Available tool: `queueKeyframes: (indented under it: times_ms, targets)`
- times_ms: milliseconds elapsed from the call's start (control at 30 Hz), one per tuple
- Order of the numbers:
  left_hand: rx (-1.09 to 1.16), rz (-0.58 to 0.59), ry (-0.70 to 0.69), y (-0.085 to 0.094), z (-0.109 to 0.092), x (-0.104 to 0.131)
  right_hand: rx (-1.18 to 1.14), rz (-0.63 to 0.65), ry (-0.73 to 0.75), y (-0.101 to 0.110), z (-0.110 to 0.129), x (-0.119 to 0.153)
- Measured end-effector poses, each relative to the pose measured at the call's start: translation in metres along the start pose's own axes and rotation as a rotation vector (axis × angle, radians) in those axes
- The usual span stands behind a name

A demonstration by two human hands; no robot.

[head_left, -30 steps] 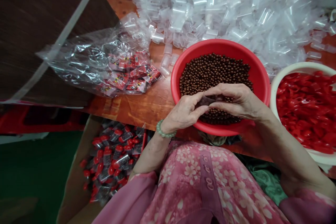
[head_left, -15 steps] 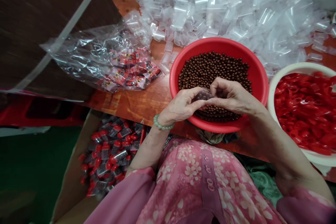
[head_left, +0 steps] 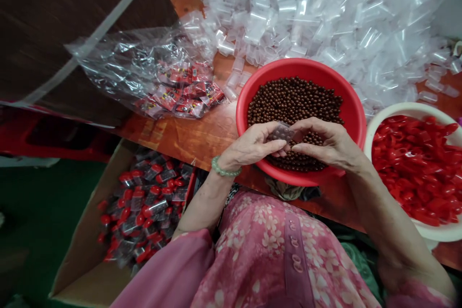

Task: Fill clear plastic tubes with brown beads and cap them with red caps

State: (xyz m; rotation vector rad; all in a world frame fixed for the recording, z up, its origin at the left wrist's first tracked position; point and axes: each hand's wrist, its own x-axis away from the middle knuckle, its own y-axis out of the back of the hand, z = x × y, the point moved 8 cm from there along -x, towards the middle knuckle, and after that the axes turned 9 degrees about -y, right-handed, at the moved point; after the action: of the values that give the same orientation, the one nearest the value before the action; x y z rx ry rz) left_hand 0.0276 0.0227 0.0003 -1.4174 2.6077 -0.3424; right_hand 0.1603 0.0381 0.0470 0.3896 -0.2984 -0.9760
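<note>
Your left hand (head_left: 247,148) has its grip clamped on a clear container (head_left: 282,131) above a red basin (head_left: 352,110) of brown beads (head_left: 294,96); your right hand (head_left: 334,144), grip apart, is just beside it.

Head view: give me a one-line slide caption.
Left hand holding a small clear container above a red basin of brown beads, right hand close beside the container.

A small clear plastic container (head_left: 283,130) holding round, dark brown beads (head_left: 279,134) is pinched between thumb and fingers of the left hand (head_left: 250,147), just beside the right hand (head_left: 327,143).
</note>
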Motion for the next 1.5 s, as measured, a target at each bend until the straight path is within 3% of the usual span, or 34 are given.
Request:
queueKeyframes:
  times_ms: [267, 467, 667, 900, 1167, 1500]
  targets:
    - [-0.304, 0.067, -0.019, -0.003, 0.000, 0.000, 0.146, 0.106, -0.077, -0.010, -0.006, -0.006]
    - [-0.554, 0.102, -0.080, -0.002, -0.002, -0.003, 0.141, 0.029, -0.076, -0.004, -0.010, 0.000]
    - [-0.561, 0.101, -0.118, -0.004, -0.002, -0.005, 0.064, -0.098, -0.074, 0.008, -0.018, 0.017]
    - [-0.469, 0.076, -0.148, -0.001, -0.003, -0.005, 0.151, -0.121, 0.031, -0.002, 0.002, 0.007]
    - [-0.453, 0.071, -0.164, 0.000, -0.006, -0.005, 0.059, -0.210, -0.015, 0.003, -0.018, 0.011]
    - [-0.277, 0.055, -0.152, 0.001, -0.006, -0.003, 0.066, -0.302, 0.049, -0.002, -0.006, 0.012]
